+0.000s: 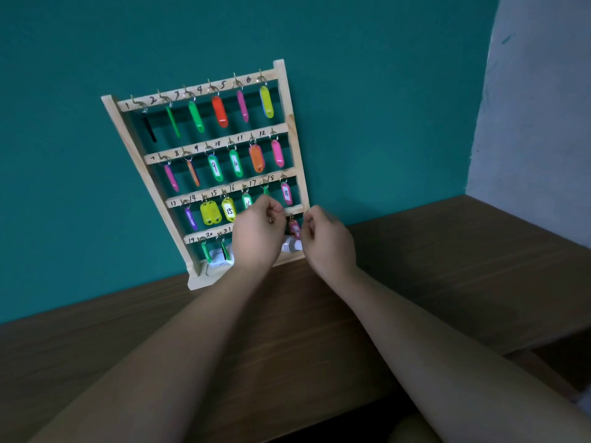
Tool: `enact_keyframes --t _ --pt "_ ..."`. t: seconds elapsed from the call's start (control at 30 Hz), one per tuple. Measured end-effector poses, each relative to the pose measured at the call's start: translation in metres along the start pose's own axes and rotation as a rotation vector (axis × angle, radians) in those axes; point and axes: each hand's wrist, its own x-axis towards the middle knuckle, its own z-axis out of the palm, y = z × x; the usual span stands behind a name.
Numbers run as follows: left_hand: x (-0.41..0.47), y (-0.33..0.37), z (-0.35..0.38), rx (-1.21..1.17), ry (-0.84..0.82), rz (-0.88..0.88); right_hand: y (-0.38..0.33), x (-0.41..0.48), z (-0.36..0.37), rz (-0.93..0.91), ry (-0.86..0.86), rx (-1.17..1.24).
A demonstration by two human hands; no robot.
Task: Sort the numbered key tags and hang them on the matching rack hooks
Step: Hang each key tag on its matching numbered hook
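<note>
Left hand (256, 231) and right hand (326, 241) raised, fingers (275, 208) apparently curled.

One rack (289, 123), four numbered rails (195, 91), one left hand (256, 235), one right hand (327, 244)

The single wide-angle camera, worn on the head, is looking forward and down across the brown table (447, 266). It is facing the wooden rack (285, 97) at close range, against the teal wall (96, 43).
</note>
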Motion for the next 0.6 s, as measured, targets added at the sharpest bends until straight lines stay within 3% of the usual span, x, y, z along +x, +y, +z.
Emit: enact_keyframes --t 0.2,0.43,0.6 --pt "-0.048 -0.052 -0.027 0.202 -0.099 0.108 -0.007 -0.015 0.015 -0.297 -0.133 -0.102" --pt "-0.053 -0.098 -0.044 0.275 -0.079 0.070 -0.002 -0.017 0.031 -0.223 -0.290 -0.277" --pt "-0.047 -0.109 -0.044 0.335 -0.127 0.021 -0.006 -0.015 0.042 -0.162 -0.311 -0.341"
